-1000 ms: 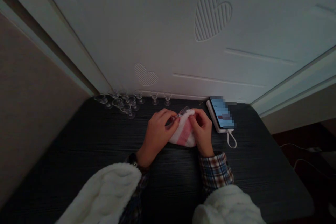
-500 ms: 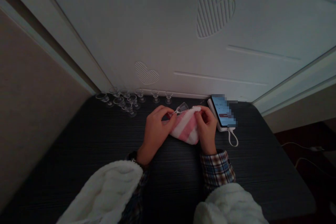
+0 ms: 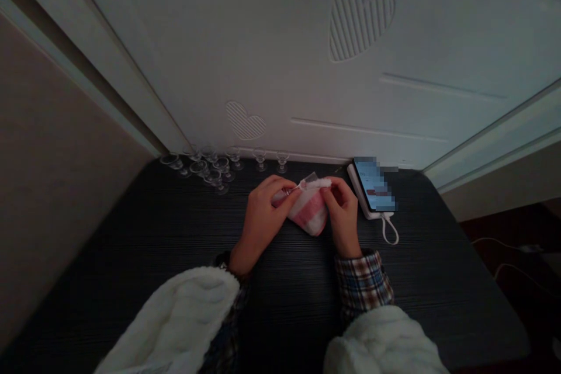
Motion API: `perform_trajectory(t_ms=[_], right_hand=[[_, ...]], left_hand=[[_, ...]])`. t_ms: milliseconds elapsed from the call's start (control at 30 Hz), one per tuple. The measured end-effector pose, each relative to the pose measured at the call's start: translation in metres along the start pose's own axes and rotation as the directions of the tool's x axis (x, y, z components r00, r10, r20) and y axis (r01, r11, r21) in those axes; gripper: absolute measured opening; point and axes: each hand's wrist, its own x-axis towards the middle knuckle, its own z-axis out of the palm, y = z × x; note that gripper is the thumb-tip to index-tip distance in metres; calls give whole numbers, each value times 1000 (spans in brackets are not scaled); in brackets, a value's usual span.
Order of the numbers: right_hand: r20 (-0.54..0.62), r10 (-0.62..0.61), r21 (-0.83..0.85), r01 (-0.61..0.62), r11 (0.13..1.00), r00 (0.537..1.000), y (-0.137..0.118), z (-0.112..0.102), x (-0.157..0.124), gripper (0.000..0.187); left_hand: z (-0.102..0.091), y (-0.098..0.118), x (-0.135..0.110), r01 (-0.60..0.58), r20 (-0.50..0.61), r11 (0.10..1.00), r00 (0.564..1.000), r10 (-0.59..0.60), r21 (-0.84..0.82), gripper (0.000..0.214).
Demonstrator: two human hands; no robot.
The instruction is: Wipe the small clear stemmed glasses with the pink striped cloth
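Between my hands hangs a pink and white striped cloth, bunched around a small clear stemmed glass. My left hand pinches the glass near its stem and base, with thumb and fingers closed; part of the cloth lies against those fingers. My right hand grips the cloth's upper right edge between thumb and fingers, close to the glass's rim. The glass lies tilted on its side, its bowl toward the right, and the cloth covers its lower part.
Several small stemmed glasses are grouped at the table's back left, with one glass farther right along the white panel. A phone rests on a white power bank with a looped cable. The dark table lies beneath.
The cloth has been drawn up more tightly around the glass, and its hanging part has shifted slightly left. My right hand has moved a little left, toward the glass.
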Motion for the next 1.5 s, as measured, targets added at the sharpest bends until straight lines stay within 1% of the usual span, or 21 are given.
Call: perform_trajectory(t_ms=[133, 267, 400, 467, 533, 633, 733, 833, 867, 933, 1033, 1100, 1333, 1500], right_hand=[[43, -21, -23, 22, 999, 999, 1, 0, -1, 13], [83, -79, -72, 85, 994, 993, -1, 1, 0, 11], [86, -117, -119, 127, 985, 989, -5, 1, -1, 11], [76, -118, -131, 127, 983, 990, -5, 0, 0, 12], [43, -99, -138, 104, 985, 994, -3, 0, 0, 13], [-50, -60, -111, 54, 992, 997, 2, -2, 1, 16], [-152, -38, -24, 34, 999, 988, 7, -4, 4, 18], [-197, -3, 86, 21, 996, 980, 8, -4, 5, 18], [-192, 10, 121, 13, 993, 981, 7, -4, 5, 18], [-146, 28, 174, -3, 985, 989, 4, -2, 5, 17], [-24, 31, 188, -26, 982, 999, -1, 1, 3, 16], [23, 33, 191, -37, 981, 999, -4, 3, 2, 14], [118, 49, 193, -71, 979, 992, -5, 2, 2, 16], [199, 52, 168, -86, 982, 979, -3, 3, 2, 19]], left_hand=[[-1, 0, 0, 1, 7, 1000, 1000, -1, 24, 11], [-1, 1, 0, 12, 23, 998, 1000, -13, 55, 13], [-1, 1, 0, 7, 34, 998, 999, -9, 69, 13], [-1, 2, 0, -5, 43, 998, 999, 2, 70, 13], [-1, 2, -1, -17, 61, 997, 998, 13, 73, 14], [-1, 4, -1, -34, 97, 996, 995, 26, 84, 15], [-1, 4, -2, -65, 107, 995, 993, 57, 74, 12], [0, 4, -3, -75, 103, 994, 992, 67, 77, 10], [0, 3, -3, -71, 106, 994, 992, 62, 84, 10], [0, 2, -3, -67, 110, 993, 992, 55, 102, 11], [-1, 1, -3, -68, 99, 990, 993, 56, 121, 11], [-1, 0, -3, -59, 84, 990, 995, 48, 128, 11], [-3, 0, -2, -15, 33, 991, 999, 11, 133, 12], [-4, 0, -1, 20, -33, 992, 999, -16, 126, 12]])
